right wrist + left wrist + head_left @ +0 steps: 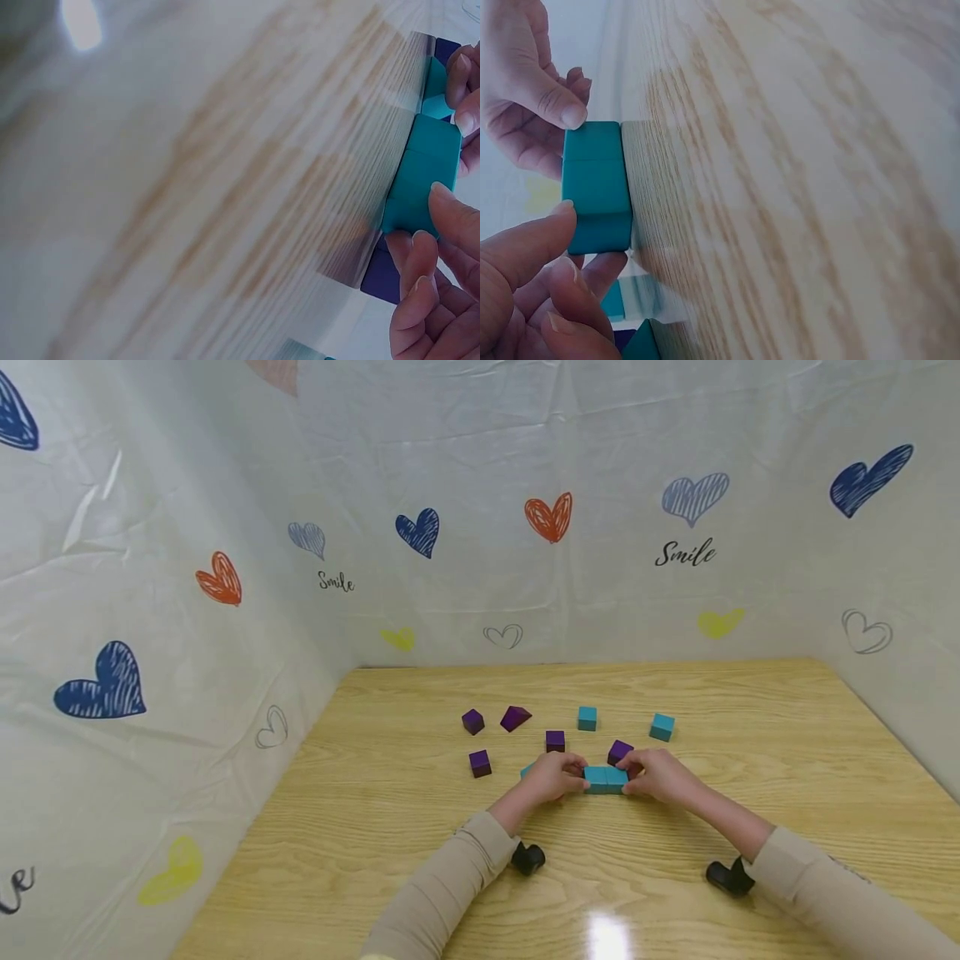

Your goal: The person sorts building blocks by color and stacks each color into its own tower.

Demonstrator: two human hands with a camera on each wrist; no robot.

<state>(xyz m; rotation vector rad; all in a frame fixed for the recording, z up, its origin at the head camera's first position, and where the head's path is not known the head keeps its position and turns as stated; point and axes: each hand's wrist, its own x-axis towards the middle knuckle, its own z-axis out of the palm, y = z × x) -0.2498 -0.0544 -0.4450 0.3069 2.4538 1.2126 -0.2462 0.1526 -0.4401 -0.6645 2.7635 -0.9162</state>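
Two teal cube blocks stand side by side on the table: the left block point(596, 780) and the right block point(617, 780). My left hand point(553, 777) pinches the left block at its outer end between thumb and fingers. At the opposite end, my right hand point(662, 775) pinches the right block. In the left wrist view the pair of teal blocks point(596, 180) sits flush in a row. Behind the right fingertips lies a purple cube point(619, 752). A teal piece with a sloped side point(434, 91) is by the left hand, mostly hidden in the head view.
Farther back on the wooden table point(420, 843) are purple cubes point(480, 763), a purple wedge point(515, 718), and two teal cubes, one at centre point(587, 718) and one at right point(662, 727). A white sheet with hearts point(480, 585) hangs behind and at the left.
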